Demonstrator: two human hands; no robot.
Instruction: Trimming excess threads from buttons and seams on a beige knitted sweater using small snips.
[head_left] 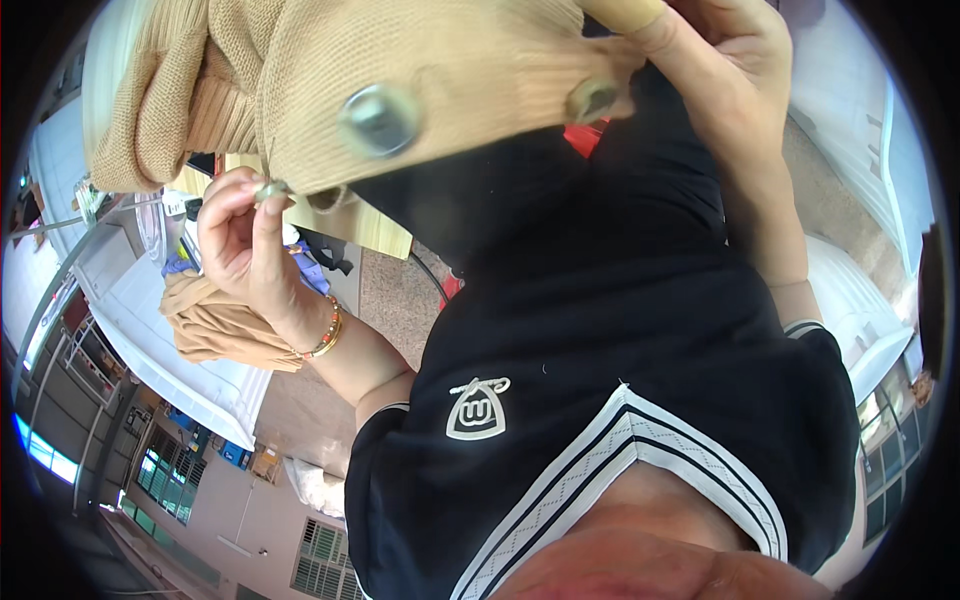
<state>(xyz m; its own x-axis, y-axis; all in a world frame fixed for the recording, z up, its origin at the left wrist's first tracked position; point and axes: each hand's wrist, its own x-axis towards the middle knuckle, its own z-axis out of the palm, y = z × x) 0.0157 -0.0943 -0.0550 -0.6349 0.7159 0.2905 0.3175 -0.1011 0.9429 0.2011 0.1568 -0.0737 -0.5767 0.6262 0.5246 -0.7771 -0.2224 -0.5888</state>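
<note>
A tan knitted cardigan (320,60) with a ribbed button band is held up across the top of the view. My left hand (245,235) pinches a small button (272,190) between thumb and forefinger at the band's left end. A large dark, shiny button (380,121) sits midway along the band, and another button (592,100) lies near its right end, slightly blurred. My right hand (725,70) grips the knit at the upper right. Its thumb wears a yellowish cover (628,12), and the other fingers are partly cut off by the picture's edge.
Another tan knit piece (225,325) lies on a white bin or cart (160,340) to the left, with purple-blue cloth (310,268) near it. Behind the cardigan shows a light wooden tabletop (380,228). White surfaces (850,300) stand on the right.
</note>
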